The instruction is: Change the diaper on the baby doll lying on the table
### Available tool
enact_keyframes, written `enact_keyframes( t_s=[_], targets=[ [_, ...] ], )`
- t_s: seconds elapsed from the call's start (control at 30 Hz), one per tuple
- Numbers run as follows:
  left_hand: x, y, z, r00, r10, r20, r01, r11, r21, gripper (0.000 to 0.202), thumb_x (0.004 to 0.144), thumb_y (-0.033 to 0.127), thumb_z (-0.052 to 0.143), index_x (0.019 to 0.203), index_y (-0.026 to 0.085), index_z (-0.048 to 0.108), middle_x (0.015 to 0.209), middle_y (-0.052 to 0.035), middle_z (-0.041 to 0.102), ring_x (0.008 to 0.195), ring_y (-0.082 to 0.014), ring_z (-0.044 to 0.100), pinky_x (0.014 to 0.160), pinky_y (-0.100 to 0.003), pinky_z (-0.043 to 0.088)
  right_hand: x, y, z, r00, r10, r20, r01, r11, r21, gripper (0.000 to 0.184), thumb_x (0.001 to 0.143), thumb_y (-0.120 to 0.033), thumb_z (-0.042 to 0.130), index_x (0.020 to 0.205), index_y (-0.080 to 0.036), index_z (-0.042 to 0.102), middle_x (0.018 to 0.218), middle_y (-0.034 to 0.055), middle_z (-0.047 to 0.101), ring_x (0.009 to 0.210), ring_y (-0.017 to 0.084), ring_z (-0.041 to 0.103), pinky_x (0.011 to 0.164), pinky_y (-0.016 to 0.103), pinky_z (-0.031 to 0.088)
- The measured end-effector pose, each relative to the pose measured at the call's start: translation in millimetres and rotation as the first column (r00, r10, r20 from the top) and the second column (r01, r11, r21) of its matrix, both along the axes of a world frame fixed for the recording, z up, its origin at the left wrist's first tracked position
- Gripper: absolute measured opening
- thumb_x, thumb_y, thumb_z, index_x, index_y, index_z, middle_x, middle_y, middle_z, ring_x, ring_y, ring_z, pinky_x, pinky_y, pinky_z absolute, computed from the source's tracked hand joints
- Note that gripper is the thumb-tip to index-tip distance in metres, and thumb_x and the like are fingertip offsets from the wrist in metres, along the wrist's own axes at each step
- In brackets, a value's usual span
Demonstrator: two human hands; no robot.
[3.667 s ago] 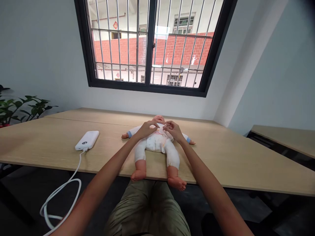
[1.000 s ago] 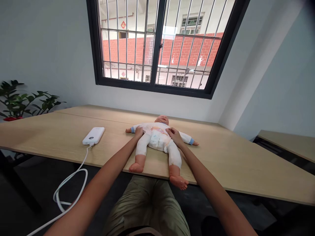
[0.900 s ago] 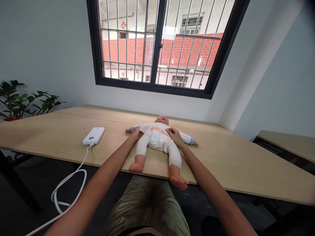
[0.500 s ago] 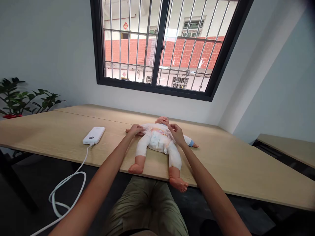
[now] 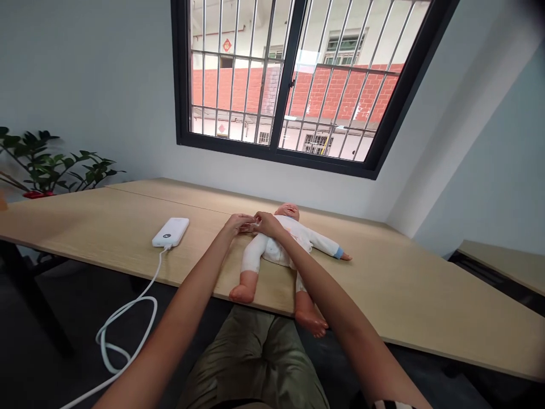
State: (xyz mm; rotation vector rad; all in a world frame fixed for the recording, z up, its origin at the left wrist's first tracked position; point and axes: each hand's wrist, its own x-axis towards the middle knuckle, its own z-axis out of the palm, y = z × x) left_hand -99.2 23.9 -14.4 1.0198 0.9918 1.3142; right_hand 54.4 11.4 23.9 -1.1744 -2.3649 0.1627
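Bringing both hands together over a baby doll (image 5: pixel 293 230), fingers curled and tips meeting above its side.

Doll lies on its back on a table (image 5: pixel 426 307), beneath and just ahead of the hands, in a white onesie with bare feet. Left hand (image 5: pixel 235 224) and right hand (image 5: pixel 267 224) touch at the fingertips; whether they pinch the cloth cannot be told. Right forearm crosses above the doll, and holding it clear would leave the doll undisturbed. Power bank (image 5: pixel 170 232) sits near the left hand, its cable (image 5: pixel 123 309) dropping over the table edge. Plant (image 5: pixel 55 165) stands well beyond the left hand; barred window (image 5: pixel 281 74) lies ahead of both.
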Motion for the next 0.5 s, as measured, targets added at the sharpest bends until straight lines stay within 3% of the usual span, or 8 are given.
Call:
enact_keyframes(
  t_s=[0.1,0.23,0.5],
  targets=[
    [0.4,2.1,1.6,0.999,0.026,0.029,-0.026,0.999,-0.019,0.016,0.066,0.012,0.079,0.074,0.011,0.066,0.061,-0.0025,0.067,0.049,-0.0101,0.06,0.054,-0.023,0.051,2.0,4.0,-8.8,0.99,-0.015,-0.143,0.017,1.0,0.016,0.011,0.079,-0.014,0.06,0.086,-0.015,0.069,0.083,0.0047,0.071,0.07,0.014,0.057,0.062,0.023,0.038],
    [0.0,-0.7,7.6,0.997,0.047,0.066,-0.045,0.999,-0.021,0.017,0.068,0.018,0.078,0.073,0.012,0.063,0.064,-0.0018,0.066,0.049,-0.0093,0.058,0.052,-0.023,0.049,8.8,7.4,-13.0,0.973,0.009,-0.229,-0.01,1.0,-0.004,0.022,0.084,-0.019,0.052,0.068,-0.015,0.066,0.07,0.0031,0.069,0.063,0.014,0.053,0.061,0.024,0.038],
    [13.7,-11.8,12.2,0.997,-0.074,0.0,0.074,0.994,0.077,0.037,0.063,0.017,0.084,0.089,0.015,0.057,0.07,-0.0005,0.063,0.057,-0.0107,0.06,0.057,-0.024,0.049,15.4,13.5,-13.0,0.88,0.022,-0.474,-0.056,0.997,-0.058,0.021,0.086,-0.023,0.052,0.086,-0.017,0.071,0.094,0.008,0.074,0.083,0.019,0.064,0.082,0.032,0.049]
  ],
)
